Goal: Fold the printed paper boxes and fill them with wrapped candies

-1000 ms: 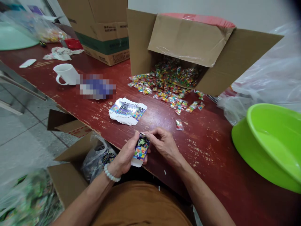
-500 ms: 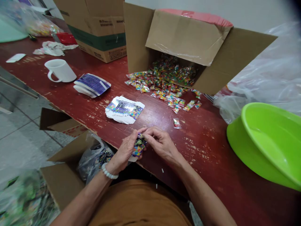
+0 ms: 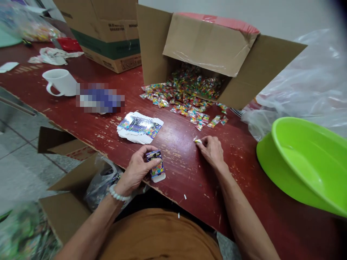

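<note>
My left hand (image 3: 137,168) is closed around a small printed candy box (image 3: 157,166), held over the table's front edge with its white end flap toward me. To the right, my right hand (image 3: 213,151) pinches a small clear packet of colourful candy (image 3: 197,140) at the tabletop. Just beyond my left hand lies a fanned stack of flat printed boxes (image 3: 140,127). Many more candy packets (image 3: 187,94) spill from an open cardboard box (image 3: 208,43) at the back.
A lime-green basin (image 3: 298,166) stands at the right, beside clear plastic sheeting (image 3: 306,79). On the left are a white mug (image 3: 61,82), a blurred purple stack (image 3: 101,99) and a closed carton (image 3: 108,39). Below the table edge sits an open carton (image 3: 67,213) with a plastic bag.
My right hand has left the small box and moved right to grip the lone candy packet. My left hand has shifted slightly left, still holding the box.
</note>
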`<state>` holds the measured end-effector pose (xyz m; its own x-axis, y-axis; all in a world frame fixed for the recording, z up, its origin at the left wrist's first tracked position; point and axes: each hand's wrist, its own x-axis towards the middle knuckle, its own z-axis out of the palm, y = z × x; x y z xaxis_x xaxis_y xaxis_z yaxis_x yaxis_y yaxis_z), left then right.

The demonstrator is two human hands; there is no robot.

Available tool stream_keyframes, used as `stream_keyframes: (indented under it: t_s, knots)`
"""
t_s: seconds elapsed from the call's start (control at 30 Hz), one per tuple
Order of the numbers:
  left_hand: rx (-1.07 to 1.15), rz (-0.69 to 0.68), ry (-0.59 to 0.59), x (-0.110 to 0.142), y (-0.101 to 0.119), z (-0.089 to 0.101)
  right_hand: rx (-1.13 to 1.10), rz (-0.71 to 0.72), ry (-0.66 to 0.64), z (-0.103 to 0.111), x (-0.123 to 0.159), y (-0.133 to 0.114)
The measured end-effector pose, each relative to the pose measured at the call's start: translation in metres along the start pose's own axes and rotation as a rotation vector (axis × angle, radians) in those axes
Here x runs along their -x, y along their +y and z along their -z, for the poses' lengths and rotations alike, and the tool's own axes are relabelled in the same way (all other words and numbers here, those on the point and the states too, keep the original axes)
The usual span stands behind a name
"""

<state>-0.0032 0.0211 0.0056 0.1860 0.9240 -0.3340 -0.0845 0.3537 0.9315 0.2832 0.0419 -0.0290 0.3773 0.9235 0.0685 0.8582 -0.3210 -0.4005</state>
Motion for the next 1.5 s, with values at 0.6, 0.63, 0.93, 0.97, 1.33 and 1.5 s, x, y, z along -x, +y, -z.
stream_keyframes:
  t_s: [0.6, 0.63, 0.93, 0.97, 1.33, 1.5]
  knots:
    - [0.399, 0.124, 0.064, 0.003, 0.003, 0.017, -0.751, 0.259, -0.203, 0.011, 0.079, -0.084]
    - [0.408, 0.139, 0.035, 0.005, 0.002, 0.016, -0.723, 0.309, -0.201, 0.016, 0.077, -0.083]
    - [0.119, 0.162, -0.505, 0.019, -0.001, 0.003, -0.931, 0.437, -0.67, 0.036, 0.063, -0.083]
    - [0.065, 0.139, -0.53, 0.019, 0.001, 0.001, -0.976, 0.391, -0.651, 0.033, 0.061, -0.083]
    - [0.133, 0.1, -0.418, 0.013, 0.008, -0.014, -1.053, 0.284, -0.286, 0.03, 0.069, -0.087]
    - [0.28, 0.25, -0.312, 0.012, 0.0, -0.022, -1.351, 0.009, -0.716, 0.011, 0.069, -0.086]
